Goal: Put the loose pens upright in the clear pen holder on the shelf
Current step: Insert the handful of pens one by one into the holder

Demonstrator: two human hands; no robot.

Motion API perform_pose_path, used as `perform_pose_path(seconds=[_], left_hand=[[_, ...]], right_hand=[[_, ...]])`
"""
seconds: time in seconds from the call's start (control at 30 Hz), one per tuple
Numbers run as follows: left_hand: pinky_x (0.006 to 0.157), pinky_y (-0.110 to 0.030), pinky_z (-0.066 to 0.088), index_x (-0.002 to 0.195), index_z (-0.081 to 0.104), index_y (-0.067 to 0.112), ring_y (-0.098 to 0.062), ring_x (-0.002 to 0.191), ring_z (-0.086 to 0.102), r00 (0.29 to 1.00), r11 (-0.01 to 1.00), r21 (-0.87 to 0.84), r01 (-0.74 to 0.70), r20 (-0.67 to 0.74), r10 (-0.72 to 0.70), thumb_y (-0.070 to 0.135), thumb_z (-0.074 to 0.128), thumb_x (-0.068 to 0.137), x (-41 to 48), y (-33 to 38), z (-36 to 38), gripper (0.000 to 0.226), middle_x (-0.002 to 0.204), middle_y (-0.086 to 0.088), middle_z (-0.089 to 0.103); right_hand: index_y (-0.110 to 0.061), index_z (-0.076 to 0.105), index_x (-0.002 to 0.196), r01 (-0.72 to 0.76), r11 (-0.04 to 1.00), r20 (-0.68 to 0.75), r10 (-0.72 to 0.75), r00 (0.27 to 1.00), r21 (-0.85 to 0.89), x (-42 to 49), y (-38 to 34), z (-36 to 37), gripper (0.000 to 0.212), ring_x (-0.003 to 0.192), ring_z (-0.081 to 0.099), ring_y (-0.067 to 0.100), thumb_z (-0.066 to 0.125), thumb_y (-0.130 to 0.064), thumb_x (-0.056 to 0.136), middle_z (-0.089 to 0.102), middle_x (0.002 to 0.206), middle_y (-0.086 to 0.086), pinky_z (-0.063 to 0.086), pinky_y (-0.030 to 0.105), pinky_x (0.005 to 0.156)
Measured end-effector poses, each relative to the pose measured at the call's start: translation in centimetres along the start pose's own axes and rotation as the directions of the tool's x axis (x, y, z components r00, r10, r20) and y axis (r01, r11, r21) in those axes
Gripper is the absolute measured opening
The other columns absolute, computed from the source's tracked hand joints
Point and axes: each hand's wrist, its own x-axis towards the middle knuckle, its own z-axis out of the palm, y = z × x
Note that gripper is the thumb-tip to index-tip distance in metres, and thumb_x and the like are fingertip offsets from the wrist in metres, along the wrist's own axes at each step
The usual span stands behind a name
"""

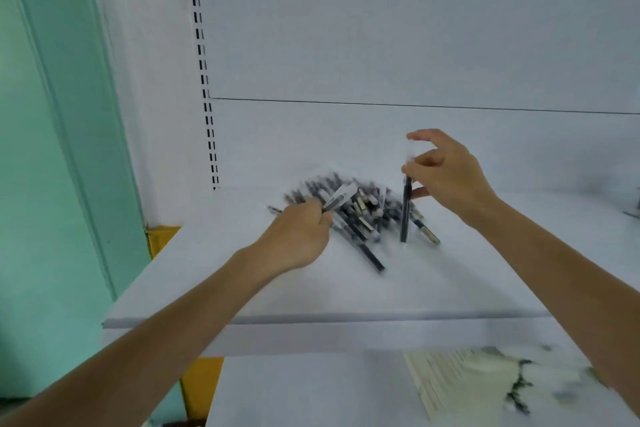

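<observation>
We see the loose pens [363,208] lying in a jumbled heap towards the back of the white shelf [242,288], dark barrels crossing one another, none of them in a container. One dark pen [372,256] sticks out of the heap towards the front edge, and another with a pale end [427,234] lies at the heap's right side.

The left hand [298,239] rests at the near left of the heap, its fingers curled round a pen with a clear cap [341,197] that slants up and to the right. The right hand [450,177] pinches an upright dark pen [406,211] whose lower tip is down at the shelf just beside the heap; the forefinger arches over its top.

At the far right edge of the shelf we see a small dark blurred object [636,204] that we cannot identify.

Behind the heap stands the white back panel [381,28], with a slotted upright [202,62] at its left and a green wall [52,149] beyond. On the lower shelf [294,392] lies a stack of pale sheets [446,381].
</observation>
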Motion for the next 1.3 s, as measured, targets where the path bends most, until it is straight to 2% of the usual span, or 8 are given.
perform_pose_path(seconds=[0.1,0.27,0.43,0.53,0.73,0.9,1.03,1.3], left_hand=[[0.049,-0.025,0.028,0.076,0.036,0.016,-0.012,0.055,0.036,0.997,0.997,-0.04,-0.066,0.036,0.068,0.029,0.028,0.101,-0.5,4.6,2.0,0.029,0.068,-0.001,0.042],[0.049,-0.025,0.026,0.069,0.035,0.019,-0.011,0.057,0.041,0.974,0.96,-0.175,-0.217,0.031,0.225,0.038,0.034,0.099,-2.1,13.4,8.0,0.035,0.066,0.002,0.043],[0.05,-0.026,0.028,0.069,0.034,0.019,-0.012,0.056,0.038,0.911,0.893,-0.281,-0.351,0.117,0.395,0.037,0.035,0.099,-4.8,21.2,14.8,0.035,0.067,0.002,0.043],[0.054,-0.029,0.03,0.079,0.043,0.013,-0.015,0.061,0.042,0.864,0.86,-0.292,-0.419,0.163,0.476,0.035,0.035,0.099,-5.4,25.0,17.8,0.031,0.067,0.003,0.045],[0.06,-0.033,0.034,0.091,0.044,0.013,-0.023,0.064,0.046,0.778,0.77,-0.331,-0.545,0.141,0.612,0.038,0.035,0.099,-4.4,32.0,22.3,0.027,0.067,0.0,0.048],[0.054,-0.032,0.031,0.09,0.037,0.017,-0.015,0.058,0.043,0.689,0.676,-0.338,-0.655,0.098,0.718,0.033,0.035,0.099,-1.4,37.7,25.1,0.018,0.065,0.003,0.046],[0.055,-0.029,0.03,0.078,0.039,0.017,-0.012,0.06,0.041,0.722,0.707,-0.319,-0.631,0.092,0.686,0.028,0.038,0.099,3.7,41.8,26.1,0.024,0.071,0.001,0.048],[0.062,-0.029,0.039,0.092,0.049,0.005,-0.016,0.066,0.049,0.83,0.772,-0.417,-0.48,0.069,0.554,0.026,0.038,0.1,12.0,47.4,30.5,0.025,0.086,-0.014,0.059]], right_hand=[[-0.024,0.053,0.116,-0.05,0.999,-0.158,0.052,0.986,0.016,-3.3,2.0,-6.0,0.038,0.075,0.067,0.02,0.056,-0.002,0.085,0.067,0.086,0.008,0.059,0.031,0.069],[-0.02,0.047,0.122,-0.113,0.989,-0.395,0.066,0.917,-0.099,-10.9,5.3,-14.5,0.045,0.074,0.062,0.009,0.063,-0.004,0.084,0.063,0.086,0.005,0.052,0.01,0.056],[-0.023,0.046,0.123,-0.172,0.958,-0.474,0.044,0.879,-0.229,-17.4,6.6,-22.7,0.048,0.073,0.06,0.004,0.065,-0.003,0.084,0.062,0.082,0.001,0.049,0.01,0.055],[-0.022,0.047,0.123,-0.228,0.946,-0.535,0.074,0.842,-0.228,-20.2,7.6,-27.0,0.047,0.072,0.062,0.009,0.064,-0.002,0.084,0.062,0.086,0.005,0.051,0.011,0.051],[-0.021,0.048,0.123,-0.307,0.928,-0.613,0.119,0.781,-0.211,-23.3,10.9,-34.1,0.045,0.077,0.062,0.017,0.062,-0.001,0.086,0.062,0.091,0.01,0.05,0.013,0.046],[-0.024,0.048,0.119,-0.285,0.936,-0.656,0.084,0.75,-0.205,-20.6,14.2,-40.7,0.043,0.08,0.063,0.019,0.062,-0.001,0.086,0.06,0.087,0.008,0.056,0.023,0.053],[-0.022,0.045,0.122,-0.223,0.962,-0.657,0.066,0.751,-0.158,-15.5,16.8,-45.6,0.048,0.083,0.064,0.028,0.062,0.003,0.084,0.057,0.085,0.012,0.059,0.042,0.065],[-0.022,0.043,0.125,-0.168,0.974,-0.645,0.032,0.763,-0.151,-8.3,22.7,-51.7,0.053,0.085,0.064,0.024,0.066,-0.001,0.082,0.06,0.093,0.016,0.058,0.023,0.057]])
